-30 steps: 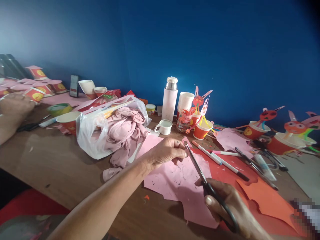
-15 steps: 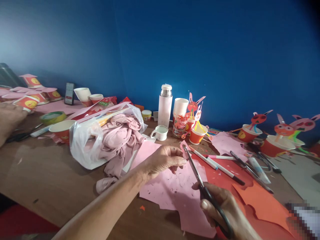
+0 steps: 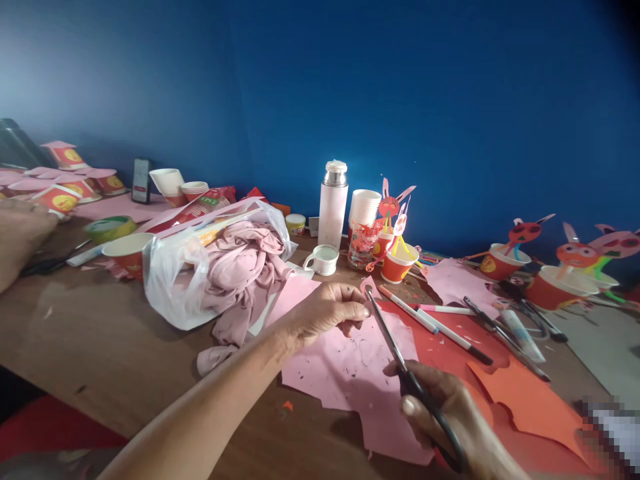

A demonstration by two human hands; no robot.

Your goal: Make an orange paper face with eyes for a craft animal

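At the far left, another person's hand (image 3: 23,237) rests on the brown wooden surface (image 3: 75,333), near a pair of black scissors (image 3: 45,267). Beside it sit a green-and-yellow roll of tape (image 3: 110,229) and a red paper cup (image 3: 127,253). Next comes a white plastic bag (image 3: 167,287) stuffed with crumpled pink cloth (image 3: 240,280). My left hand (image 3: 325,312) reaches just past the bag, its fingers (image 3: 357,310) pinched together on a small pink paper cutout (image 3: 369,287), which sits right at the tips of the blades. Below lies a ragged pink paper sheet (image 3: 345,373) flecked with scraps. Farther back stand a white vacuum flask (image 3: 333,213), a white mug (image 3: 323,260) and a stack of white paper cups (image 3: 364,207). My right hand (image 3: 440,413) grips black-handled steel scissors (image 3: 415,387), its fingers (image 3: 425,393) closed around the handles; I cannot tell how far apart the blades are. To the right lie a red paper sheet (image 3: 440,353), white marker pens (image 3: 407,310), an orange paper sheet (image 3: 525,400) and red paper-cup rabbit figures (image 3: 560,287).
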